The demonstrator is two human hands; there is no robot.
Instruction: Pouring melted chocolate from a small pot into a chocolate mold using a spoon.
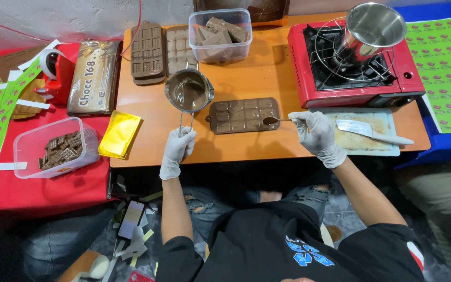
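- A person seated at a low wooden desk [267, 78] works with both hands in pale gloves, seen from above.
- The left hand [177, 150] has its grip pressed together around the thin wire handle of a small metal pot [189, 91] holding melted chocolate; the pot sits just left of the mould, its handle pointing toward the near edge.
- The right hand [317, 134] pinches the handle of a spoon [273, 120], whose bowl, loaded with chocolate, rests over the right end of a brown chocolate mould [244, 115] lying flat at the middle of the desk.
- Far of the pot lie two more moulds [148, 51] side by side, and beside them a clear tub [220, 35] of broken chocolate chunks.
- At the right, a red portable stove [353, 68] carries a steel pot [369, 28] on a wire ring; it stands well apart from the mould.
- Near the stove, just right of the right hand, a smeared white cutting board [364, 137] bears a knife [371, 132].
- Left of the desk, on a red surface [43, 188]: a wrapped chocolate block [95, 77], a gold foil sheet [119, 134] overlapping the desk's edge, a clear box [53, 147] of finished chocolate pieces, a tape dispenser [56, 70] and green paper strips [1, 112].
- Nothing lies between the hands and the mould; scraps of paper litter the floor [131, 235] below.
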